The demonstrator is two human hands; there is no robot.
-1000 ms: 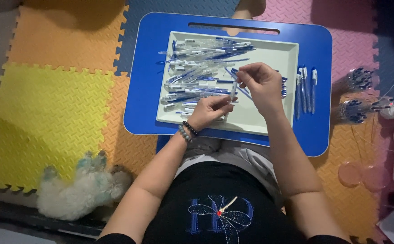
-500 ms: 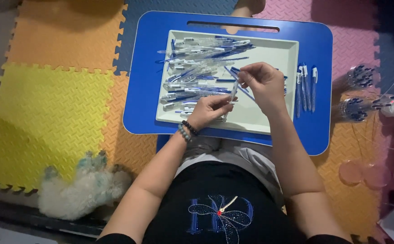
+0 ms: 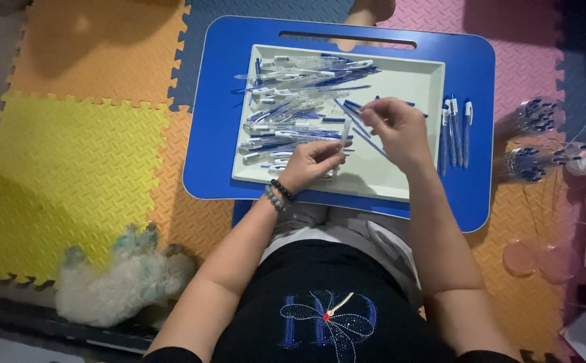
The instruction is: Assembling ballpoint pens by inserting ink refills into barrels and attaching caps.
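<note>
A clear pen barrel [image 3: 344, 136] stands nearly upright, pinched at its lower end by the left hand [image 3: 312, 163]. A thin blue refill [image 3: 367, 138] slants from the right hand [image 3: 394, 128], over the white tray [image 3: 411, 84].

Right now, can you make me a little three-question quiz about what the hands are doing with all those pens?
1. True or false: the left hand holds a clear pen barrel.
2. Where do the loose pen parts lie? A) on the yellow mat B) in the white tray C) on the fluffy toy
3. Fill in: three finished pens lie on the blue ____ to the right of the tray.

Key
1. True; the barrel stands up from its fingers, beside the right hand.
2. B.
3. Lap desk.
</note>
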